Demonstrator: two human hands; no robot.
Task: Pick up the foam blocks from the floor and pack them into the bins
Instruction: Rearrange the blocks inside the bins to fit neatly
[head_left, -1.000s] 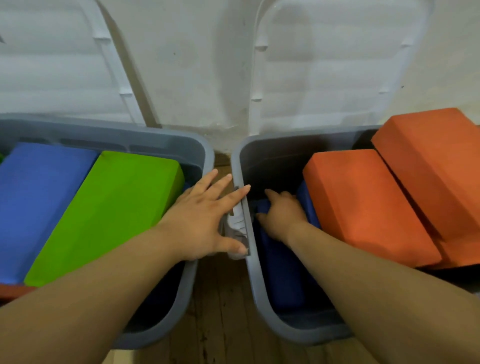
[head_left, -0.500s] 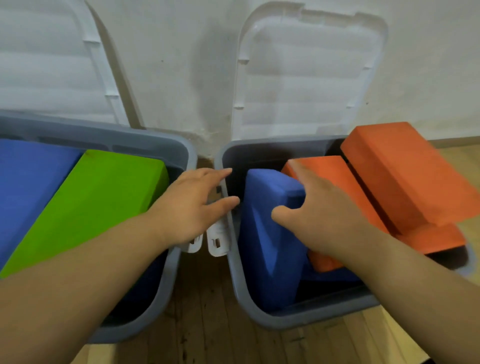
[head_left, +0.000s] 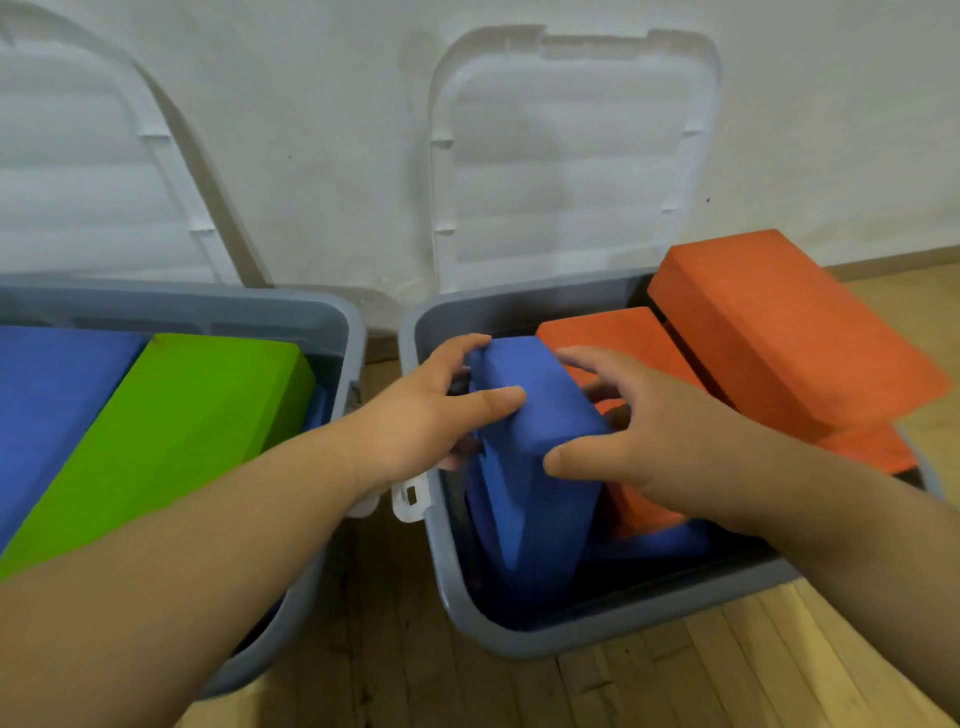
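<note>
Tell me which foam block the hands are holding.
The blue block standing on end in the right bin; left hand and right hand both grip its top.

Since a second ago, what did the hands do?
The right hand pulled the blue block up from low in the right bin until it stood on end. The left hand crossed over from the left bin and gripped it too. Green block, orange blocks and lids stayed put.

right bin (head_left: 613, 636) grey | inside: blue block (head_left: 535, 467), orange blocks (head_left: 779, 332) | left of it: green block (head_left: 171, 441)
</note>
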